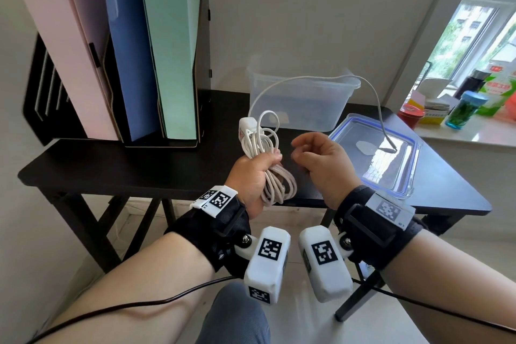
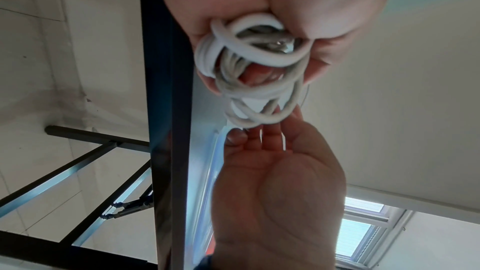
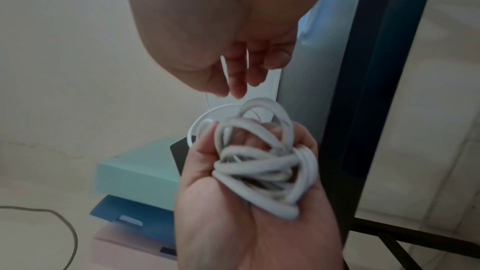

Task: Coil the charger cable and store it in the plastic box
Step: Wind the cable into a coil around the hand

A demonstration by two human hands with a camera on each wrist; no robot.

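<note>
Room, head view: we look down on a black table point(image 1: 125, 165) against a pale wall, with a window on the right.
Files, head view: pink, blue and green folders point(image 1: 156, 45) stand upright in a black rack at the table's back left.
Box, head view: a clear plastic box point(image 1: 301, 98) sits open at the back of the table; its blue-rimmed lid point(image 1: 391, 159) lies flat just to the right of it.
Sill, head view: bottles and cartons point(image 1: 469, 103) stand on the windowsill, well apart from the table things.
Left hand, head view: our left hand point(image 1: 251, 173) is clenched round a bundle of white cable point(image 1: 275, 176), with loops sticking out above and below the fist.
Plug, head view: the white charger block point(image 1: 247, 128) sits at the top of the bundle.
Loose end, head view: one strand arcs up over the box and comes down with its tip on the lid.
Right hand, head view: our right hand point(image 1: 321, 156) hovers just beside the bundle, fingers loosely curled, grasping nothing.
Left wrist view: the left hand point(image 2: 259, 7) grips the tangled loops point(image 2: 249, 65); the right hand point(image 2: 278, 192) is palm-up below, its fingertips point(image 2: 270, 132) right at the lowest loop. We cannot tell whether they touch it.
Right wrist view: the right hand point(image 3: 221, 34) hangs relaxed, fingertips point(image 3: 239, 87) just above the coils point(image 3: 262, 161), which lie in the left hand point(image 3: 246, 213). The folders point(image 3: 135, 184) show behind.
</note>
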